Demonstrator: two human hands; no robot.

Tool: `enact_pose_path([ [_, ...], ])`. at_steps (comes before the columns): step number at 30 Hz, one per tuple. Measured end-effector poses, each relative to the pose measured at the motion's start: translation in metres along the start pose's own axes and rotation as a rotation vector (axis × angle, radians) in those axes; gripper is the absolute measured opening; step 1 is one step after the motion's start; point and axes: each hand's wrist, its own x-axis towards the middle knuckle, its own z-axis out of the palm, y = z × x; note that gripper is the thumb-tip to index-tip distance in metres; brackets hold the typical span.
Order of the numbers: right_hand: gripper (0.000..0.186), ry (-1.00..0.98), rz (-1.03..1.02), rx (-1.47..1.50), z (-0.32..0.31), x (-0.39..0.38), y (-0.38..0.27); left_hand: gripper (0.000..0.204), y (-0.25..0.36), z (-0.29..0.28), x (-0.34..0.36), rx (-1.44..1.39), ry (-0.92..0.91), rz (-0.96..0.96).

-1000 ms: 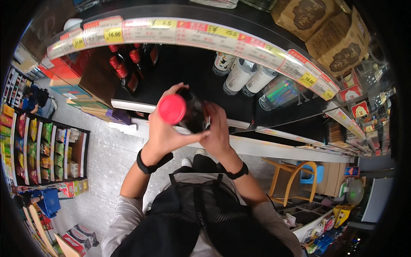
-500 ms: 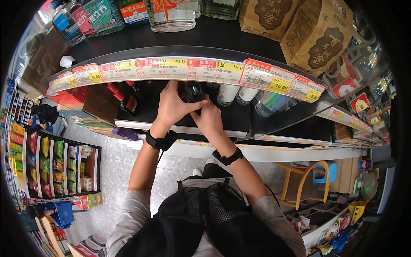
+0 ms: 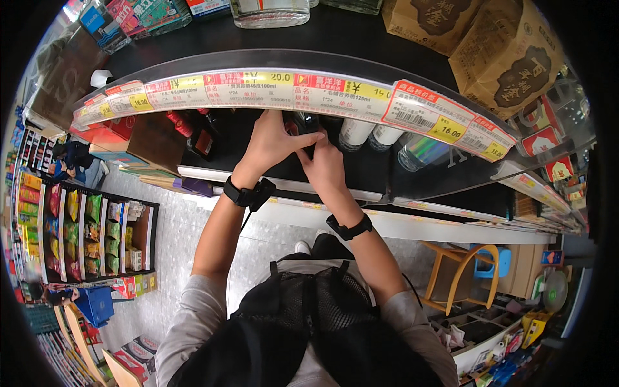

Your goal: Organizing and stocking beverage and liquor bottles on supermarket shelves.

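Both hands reach in under the front edge of the upper shelf [image 3: 232,95], which hides part of what they hold. My left hand [image 3: 271,143] is curled round the left side of a dark, glossy bottle [image 3: 302,122], its thumb stretched across the front. From the right, my right hand [image 3: 325,169] grips the same bottle, its fingertips meeting the left thumb. White bottles [image 3: 354,135] stand just right of the hands, with a clear bottle [image 3: 419,152] farther right. Red-topped dark bottles [image 3: 181,122] are to the left on the lower shelf.
Price labels line the upper shelf's curved edge. Above stand a clear glass bottle [image 3: 271,13] and brown paper bags [image 3: 506,58]. A snack rack [image 3: 97,229] is at left, a wooden chair [image 3: 461,274] and blue stool [image 3: 493,261] at right.
The shelf and labels appear slightly higher and larger in view. Both hands keep their hold on the dark bottle, which sits slightly farther right in the picture.
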Motion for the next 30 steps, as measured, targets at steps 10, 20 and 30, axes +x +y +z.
enact_pose_path([
  [10, 0.063, 0.046, -0.026, 0.122, -0.008, -0.005, -0.004, 0.114, -0.023, 0.004, -0.028, -0.138, 0.005, 0.100],
  [20, 0.049, 0.073, -0.019, 0.126, -0.009, -0.004, -0.006, 0.080, -0.023, 0.014, -0.063, -0.133, 0.027, 0.079],
  [30, 0.075, -0.171, -0.170, -0.045, -0.003, -0.042, -0.042, 0.051, -0.054, -0.005, -0.019, 0.229, 0.204, 0.157],
])
